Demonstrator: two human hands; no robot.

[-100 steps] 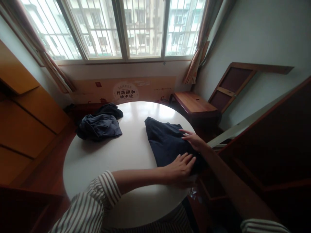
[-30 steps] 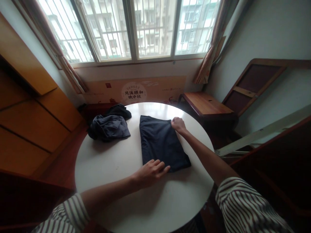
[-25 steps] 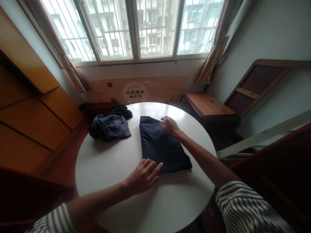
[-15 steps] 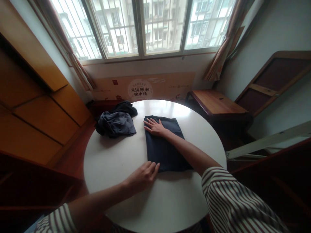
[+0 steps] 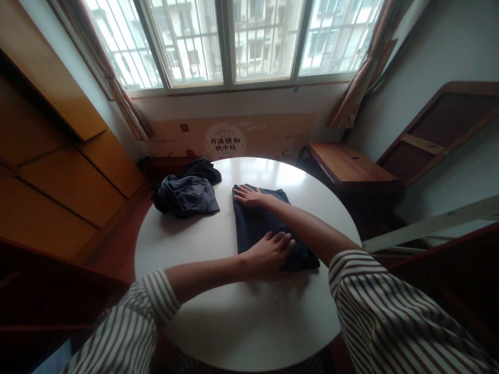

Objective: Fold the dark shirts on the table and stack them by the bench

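Observation:
A folded dark navy garment lies flat on the round white table; its exact kind I cannot make out. My right hand rests palm down on its far left corner, fingers stretched out. Across the near part of the cloth lies my left hand, its fingers spread and pointing to the right. Neither hand is gripping the fabric. My right forearm covers part of the garment's right side.
The white table carries a crumpled pile of grey and black clothes at its far left. Beyond it on the right stands a low wooden table. Wooden cabinets line the left, and a barred window is ahead.
My left hand has moved right and slightly away from me, from the garment's near left corner onto its near part, and its curled fingers have opened. My right hand has stayed almost in place.

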